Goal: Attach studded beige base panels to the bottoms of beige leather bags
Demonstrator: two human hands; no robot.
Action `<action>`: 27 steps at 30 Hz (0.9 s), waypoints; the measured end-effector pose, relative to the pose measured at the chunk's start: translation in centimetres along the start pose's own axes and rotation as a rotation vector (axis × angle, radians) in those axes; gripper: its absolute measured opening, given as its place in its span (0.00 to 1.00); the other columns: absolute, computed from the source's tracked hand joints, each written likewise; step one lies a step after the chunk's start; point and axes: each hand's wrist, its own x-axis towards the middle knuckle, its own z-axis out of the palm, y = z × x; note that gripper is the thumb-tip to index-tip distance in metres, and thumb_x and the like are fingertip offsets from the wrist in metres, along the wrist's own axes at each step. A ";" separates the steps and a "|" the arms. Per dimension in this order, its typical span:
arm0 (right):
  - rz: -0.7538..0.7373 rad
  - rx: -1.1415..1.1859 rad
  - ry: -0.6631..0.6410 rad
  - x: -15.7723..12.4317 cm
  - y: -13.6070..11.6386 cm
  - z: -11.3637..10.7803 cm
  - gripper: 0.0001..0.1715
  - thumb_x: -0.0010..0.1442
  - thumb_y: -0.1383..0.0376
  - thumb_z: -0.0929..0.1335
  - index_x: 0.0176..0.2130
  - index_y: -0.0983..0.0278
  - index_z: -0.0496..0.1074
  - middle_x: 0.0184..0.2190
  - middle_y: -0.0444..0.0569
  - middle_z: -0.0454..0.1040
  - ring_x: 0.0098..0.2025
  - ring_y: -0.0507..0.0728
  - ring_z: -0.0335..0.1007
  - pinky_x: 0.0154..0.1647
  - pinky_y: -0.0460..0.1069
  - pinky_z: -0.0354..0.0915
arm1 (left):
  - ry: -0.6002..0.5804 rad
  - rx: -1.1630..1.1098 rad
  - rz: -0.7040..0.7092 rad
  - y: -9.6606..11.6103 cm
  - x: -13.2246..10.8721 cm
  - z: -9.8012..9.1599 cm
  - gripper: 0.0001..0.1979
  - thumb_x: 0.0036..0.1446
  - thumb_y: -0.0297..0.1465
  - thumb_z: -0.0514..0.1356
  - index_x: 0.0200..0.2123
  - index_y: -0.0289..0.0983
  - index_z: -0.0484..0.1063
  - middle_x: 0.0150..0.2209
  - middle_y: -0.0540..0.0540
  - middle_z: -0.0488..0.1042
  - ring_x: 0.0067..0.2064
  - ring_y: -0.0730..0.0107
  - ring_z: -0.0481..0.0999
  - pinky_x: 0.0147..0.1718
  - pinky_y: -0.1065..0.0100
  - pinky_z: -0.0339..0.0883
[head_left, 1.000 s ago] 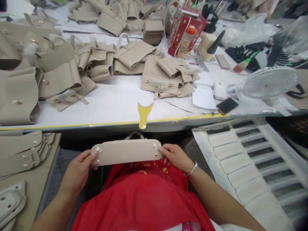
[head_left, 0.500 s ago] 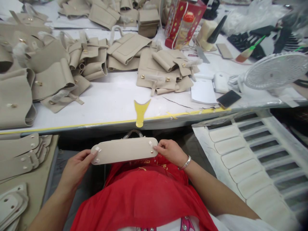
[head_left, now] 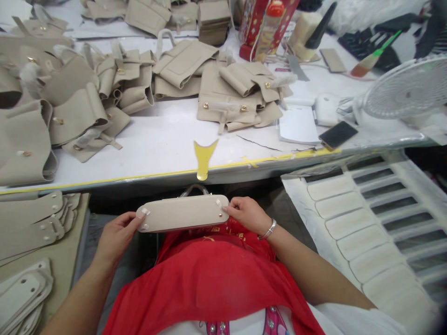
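A long beige piece with rounded ends [head_left: 183, 214] hangs level above my red apron, just in front of the table edge. White tabs and small studs show near both of its ends. My left hand [head_left: 120, 232] pinches its left end between thumb and fingers. At the right end, my right hand [head_left: 246, 214] grips the edge, with a silver bangle on the wrist. Behind the piece a grey loop handle [head_left: 193, 188] sticks up; what it belongs to is mostly hidden.
Beige bag parts [head_left: 188, 63] lie heaped on the white table [head_left: 157, 139]. A yellow forked piece [head_left: 204, 158] sits at its edge. Flat straps [head_left: 31, 232] are stacked at left. Rightward are a phone [head_left: 338, 135], a white fan [head_left: 407, 88] and a slotted rack [head_left: 370, 242] with pale pieces.
The view has shifted slightly. Both hands still hold the beige piece, which appears slightly higher and more foreshortened, its left end a little further right.
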 end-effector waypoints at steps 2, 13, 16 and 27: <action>0.006 -0.017 -0.002 0.1 0.0 0.0 0.19 0.55 0.56 0.64 0.20 0.65 0.66 0.17 0.42 0.64 0.20 0.47 0.54 0.21 0.44 0.45 | -0.006 0.134 0.058 -0.1 0.2 -0.3 0.19 0.46 0.48 0.58 0.30 0.37 0.72 0.26 0.50 0.72 0.28 0.69 0.70 0.25 0.73 0.60; -0.006 -0.053 0.017 0.0 0.1 0.1 0.19 0.53 0.55 0.65 0.20 0.66 0.69 0.17 0.42 0.65 0.20 0.47 0.54 0.22 0.45 0.45 | -0.263 0.561 1.044 9.7 -2.1 7.9 0.40 0.46 0.47 0.61 0.58 0.33 0.54 0.56 0.36 0.61 0.56 0.53 0.60 0.55 0.55 0.54; -0.004 -0.059 0.019 0.0 0.1 0.1 0.19 0.53 0.55 0.65 0.20 0.66 0.69 0.17 0.42 0.66 0.20 0.47 0.54 0.22 0.45 0.46 | -0.398 0.605 1.090 11.2 -2.1 11.3 0.42 0.42 0.45 0.64 0.56 0.31 0.55 0.55 0.33 0.61 0.55 0.50 0.61 0.54 0.54 0.55; 0.033 -0.051 0.007 0.1 0.2 -0.1 0.18 0.53 0.56 0.66 0.20 0.66 0.70 0.17 0.43 0.68 0.20 0.47 0.55 0.22 0.45 0.45 | -0.426 0.598 0.999 11.4 -1.4 12.9 0.36 0.41 0.41 0.65 0.51 0.31 0.60 0.49 0.35 0.66 0.50 0.53 0.66 0.50 0.57 0.61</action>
